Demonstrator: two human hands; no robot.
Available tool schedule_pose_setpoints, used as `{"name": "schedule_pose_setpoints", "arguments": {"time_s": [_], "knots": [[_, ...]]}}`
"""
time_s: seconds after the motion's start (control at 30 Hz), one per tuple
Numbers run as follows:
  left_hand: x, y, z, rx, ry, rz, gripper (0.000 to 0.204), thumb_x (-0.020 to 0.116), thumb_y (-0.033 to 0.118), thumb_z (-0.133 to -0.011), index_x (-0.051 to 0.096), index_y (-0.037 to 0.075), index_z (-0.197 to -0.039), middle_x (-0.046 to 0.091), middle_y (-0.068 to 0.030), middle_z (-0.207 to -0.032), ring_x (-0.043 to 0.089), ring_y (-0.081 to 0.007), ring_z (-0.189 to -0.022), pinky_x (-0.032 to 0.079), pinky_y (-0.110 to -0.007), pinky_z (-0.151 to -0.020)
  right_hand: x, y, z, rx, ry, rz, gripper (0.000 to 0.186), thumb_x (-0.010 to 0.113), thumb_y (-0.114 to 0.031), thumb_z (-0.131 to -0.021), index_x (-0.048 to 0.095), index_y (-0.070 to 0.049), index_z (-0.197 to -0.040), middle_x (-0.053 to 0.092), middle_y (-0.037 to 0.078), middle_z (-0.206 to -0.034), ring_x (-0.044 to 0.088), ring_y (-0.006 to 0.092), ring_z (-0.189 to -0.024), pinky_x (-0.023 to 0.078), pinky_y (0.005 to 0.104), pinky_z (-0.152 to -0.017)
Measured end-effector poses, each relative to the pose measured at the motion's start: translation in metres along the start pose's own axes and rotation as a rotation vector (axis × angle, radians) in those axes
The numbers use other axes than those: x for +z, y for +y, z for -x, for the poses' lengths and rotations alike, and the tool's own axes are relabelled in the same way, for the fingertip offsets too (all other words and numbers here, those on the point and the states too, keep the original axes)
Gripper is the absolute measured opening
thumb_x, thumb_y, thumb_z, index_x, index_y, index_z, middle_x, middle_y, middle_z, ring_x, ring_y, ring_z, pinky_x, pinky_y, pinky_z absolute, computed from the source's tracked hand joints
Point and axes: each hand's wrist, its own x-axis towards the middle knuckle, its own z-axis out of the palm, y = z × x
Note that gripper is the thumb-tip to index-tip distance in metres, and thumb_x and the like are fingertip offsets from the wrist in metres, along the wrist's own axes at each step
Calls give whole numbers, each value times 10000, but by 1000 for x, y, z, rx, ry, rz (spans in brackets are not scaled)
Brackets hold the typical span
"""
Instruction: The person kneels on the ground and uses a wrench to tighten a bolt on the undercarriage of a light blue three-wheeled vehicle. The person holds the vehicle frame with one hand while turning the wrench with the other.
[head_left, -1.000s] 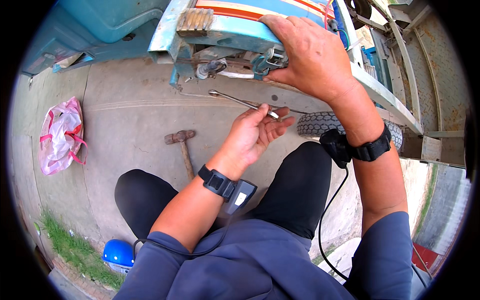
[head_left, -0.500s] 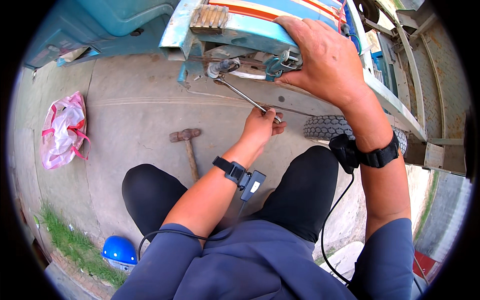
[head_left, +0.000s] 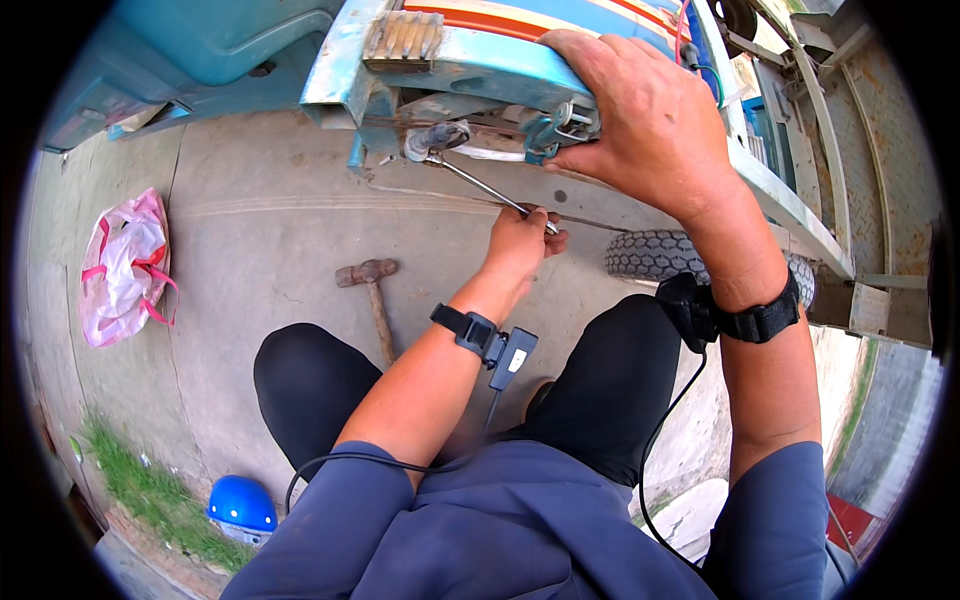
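Note:
My left hand [head_left: 519, 242] is closed round the near end of a long silver wrench [head_left: 478, 183]. The wrench's far end meets a greyish metal fitting [head_left: 432, 142] under the frame, though the exact contact is too small to make out. My right hand [head_left: 655, 125] grips the top of a light-blue metal frame beam [head_left: 505, 68], fingers over the upper side and thumb below. Beside that thumb sits a teal latch-like bracket [head_left: 560, 130] with a metal pin. A whitish strip [head_left: 490, 153] runs between fitting and bracket.
On the concrete between my knees and the frame lies a hammer [head_left: 368, 272]. A pink-and-white bag [head_left: 125, 268] rests at far left, and a blue helmet [head_left: 241, 503] at lower left by some grass. A black tyre [head_left: 655, 253] stands under the frame at right.
My left hand and the wrench's near end have shifted slightly up and left. The frame appears a little further left in view. My right hand keeps its hold on the beam.

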Motion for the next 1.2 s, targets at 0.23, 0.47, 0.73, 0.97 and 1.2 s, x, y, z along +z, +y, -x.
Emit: {"name": "schedule_pose_setpoints", "arguments": {"time_s": [0.23,0.47,0.73,0.97,1.2], "knots": [[-1,0,-8,-5,44,-60,184,455,130,-1022,467,-15,-1134,605,-129,-1063,680,-264,-889,589,-364,-759,1,3,1,0,18,-14,731,875,-315,-582,554,-174,-1224,633,38,-967,639,247,-961,535,372,-749],[-2,-3,-18,60,35,-15,165,478,118,-1007,473,-19,-1099,610,-130,-993,681,-244,-816,583,-346,-705,5,3,1,-9,49,-4,726,877,-314,-580,557,-177,-1218,639,40,-940,650,247,-939,541,376,-727],[1,0,-12,39,91,-86,167,488,120,-1001,477,-29,-1077,614,-128,-960,681,-233,-792,580,-348,-698,5,4,2,1,57,-10,708,879,-303,-579,571,-179,-1205,644,39,-938,652,240,-940,543,371,-732],[8,11,-8,3,-10,24,176,471,135,-1017,493,-24,-1090,628,-129,-991,678,-244,-849,566,-363,-762,-6,-4,3,29,40,1,711,878,-300,-576,572,-180,-1206,653,37,-950,649,234,-946,545,369,-735],[17,15,-3,8,-27,98,190,451,143,-1024,526,-26,-1066,628,-130,-990,674,-254,-854,559,-364,-757,-2,-3,2,20,41,-4,715,880,-302,-568,566,-181,-1199,644,37,-939,648,235,-933,544,371,-725]]}}
